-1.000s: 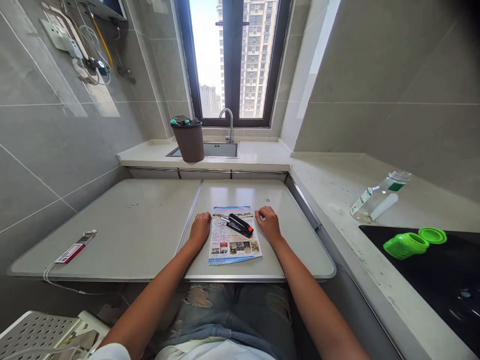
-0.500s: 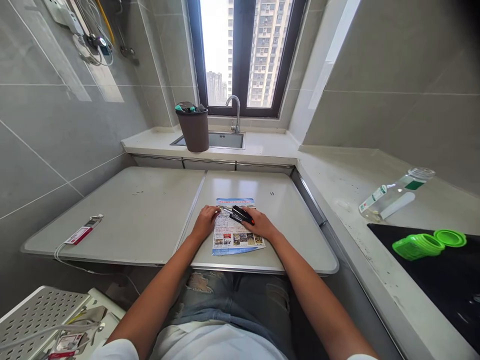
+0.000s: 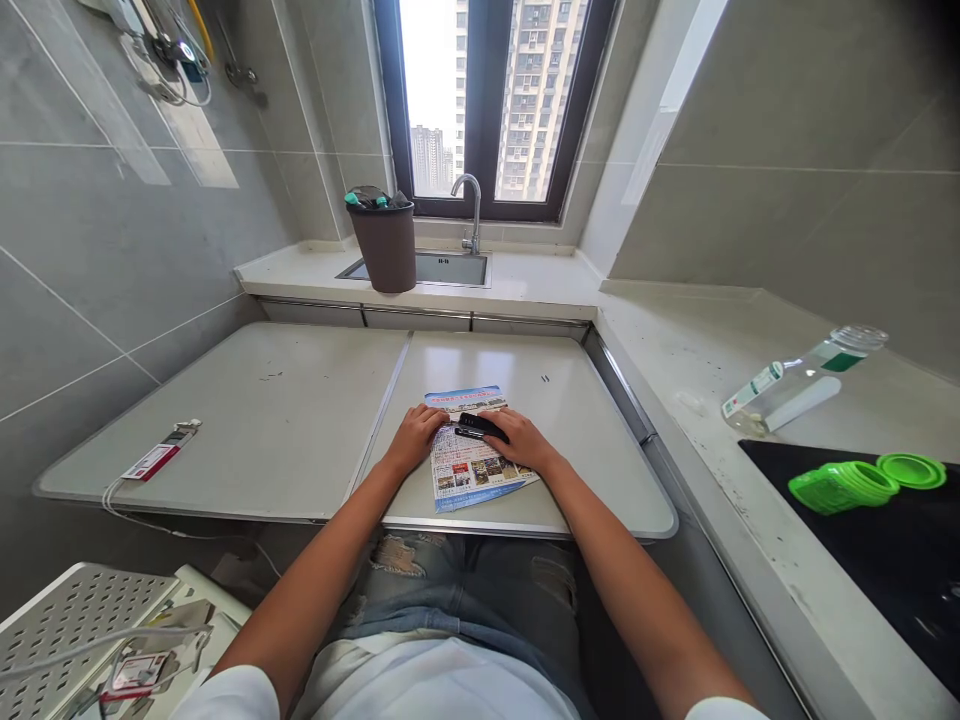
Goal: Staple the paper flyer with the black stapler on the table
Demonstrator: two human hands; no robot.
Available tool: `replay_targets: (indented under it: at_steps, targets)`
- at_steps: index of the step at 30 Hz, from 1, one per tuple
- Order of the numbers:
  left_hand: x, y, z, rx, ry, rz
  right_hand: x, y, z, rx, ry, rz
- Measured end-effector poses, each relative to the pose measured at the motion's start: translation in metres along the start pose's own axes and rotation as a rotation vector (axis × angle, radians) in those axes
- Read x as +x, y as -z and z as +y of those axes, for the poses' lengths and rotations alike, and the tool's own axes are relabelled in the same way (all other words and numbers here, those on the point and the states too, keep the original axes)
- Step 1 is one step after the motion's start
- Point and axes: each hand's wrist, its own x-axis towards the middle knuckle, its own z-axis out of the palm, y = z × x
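A printed colour leaflet [image 3: 472, 470] lies on the pale folding table [image 3: 285, 420] in front of me. On its upper half rests a black stapler-like tool [image 3: 474, 424] with a pen beside it. My right hand [image 3: 521, 440] lies over that black tool, fingers curled on it. My left hand [image 3: 415, 436] presses the leaflet's left edge, fingers bent.
A brown bin [image 3: 386, 240] stands by the sink [image 3: 442, 268] and tap under the window. A clear bottle [image 3: 802, 380] lies on the right counter, beside green lids [image 3: 862, 480] on a black hob. A red-white tag with cable [image 3: 154, 460] sits at the table's left.
My right hand has moved left from beside the leaflet onto the black tool. My left hand has shifted onto the leaflet's edge. The camera has tilted slightly.
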Motion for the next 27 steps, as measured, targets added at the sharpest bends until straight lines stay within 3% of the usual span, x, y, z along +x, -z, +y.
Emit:
replay_targets:
  at_steps: [6,27]
  targets:
    - [0.0003,-0.0022,-0.0013,0.005,-0.072,0.000,-0.0006,-0.0008,0.0021,-0.003,0.028,0.007]
    - [0.0011,0.0003,-0.0015,-0.005,-0.114,0.000,0.0000,0.0004,-0.0002,-0.001,0.031,-0.005]
